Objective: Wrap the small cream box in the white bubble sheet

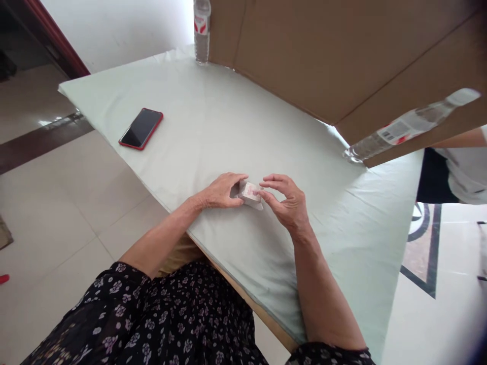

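A small white box [251,191] with faint pink print sits on the pale cloth in front of me. Something thin and whitish, perhaps wrapping, sticks out at its lower right edge. My left hand [222,191] grips the box from the left, thumb on the near side and fingers on the far side. To the right, my right hand [287,200] has its thumb and fingers apart, curved toward the box. Its thumb tip is at the printed face; whether it touches I cannot tell.
A phone in a red case [141,129] lies on the pale green tablecloth [213,121]. Large brown cardboard [289,56] stands across the far side, with one water bottle [202,33] at its left and another water bottle [407,126] at its right. A person's arm [462,139] shows behind it.
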{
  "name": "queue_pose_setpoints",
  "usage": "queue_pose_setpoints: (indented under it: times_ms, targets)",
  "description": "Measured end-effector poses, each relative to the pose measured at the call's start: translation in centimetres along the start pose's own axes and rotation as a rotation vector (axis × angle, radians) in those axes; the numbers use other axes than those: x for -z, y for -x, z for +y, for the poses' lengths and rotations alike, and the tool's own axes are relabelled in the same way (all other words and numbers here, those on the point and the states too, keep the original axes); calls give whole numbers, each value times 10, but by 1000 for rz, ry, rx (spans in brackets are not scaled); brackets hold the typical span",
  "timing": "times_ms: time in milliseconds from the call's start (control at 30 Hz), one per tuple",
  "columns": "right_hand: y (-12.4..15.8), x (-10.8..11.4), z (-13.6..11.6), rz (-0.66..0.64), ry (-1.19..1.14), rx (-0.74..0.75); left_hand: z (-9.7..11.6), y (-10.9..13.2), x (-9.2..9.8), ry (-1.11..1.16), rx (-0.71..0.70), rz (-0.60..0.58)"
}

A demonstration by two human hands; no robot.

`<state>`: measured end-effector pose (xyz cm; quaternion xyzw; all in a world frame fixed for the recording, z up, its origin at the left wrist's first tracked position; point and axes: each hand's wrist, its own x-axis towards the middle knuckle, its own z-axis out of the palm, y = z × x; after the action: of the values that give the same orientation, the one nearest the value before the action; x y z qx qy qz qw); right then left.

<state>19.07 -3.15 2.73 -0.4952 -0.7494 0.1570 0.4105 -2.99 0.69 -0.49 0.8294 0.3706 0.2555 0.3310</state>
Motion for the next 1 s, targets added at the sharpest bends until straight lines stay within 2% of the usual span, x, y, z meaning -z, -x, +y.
queue_pose_setpoints:
  times_ms: [200, 400, 533, 700, 867, 1000]
  targets:
    - [7, -7, 7, -47, 298, 181, 1, 1, 2, 2, -17, -23]
    - [6, -20, 7, 92, 430, 261, 6, -2, 4, 55, 21, 12]
    - [-1, -20, 4, 103, 376, 198, 3, -3, 3, 93, 14, 23]
    - [-24, -9, 5, -18, 363, 66, -2, -2, 1, 158, 21, 31]
    - [-52, -3, 24, -121, 361, -51, 2, 0, 3, 292, 33, 5]
    - [-69, -8, 42, -88, 320, -84, 4, 1, 7, 369, 51, -49]
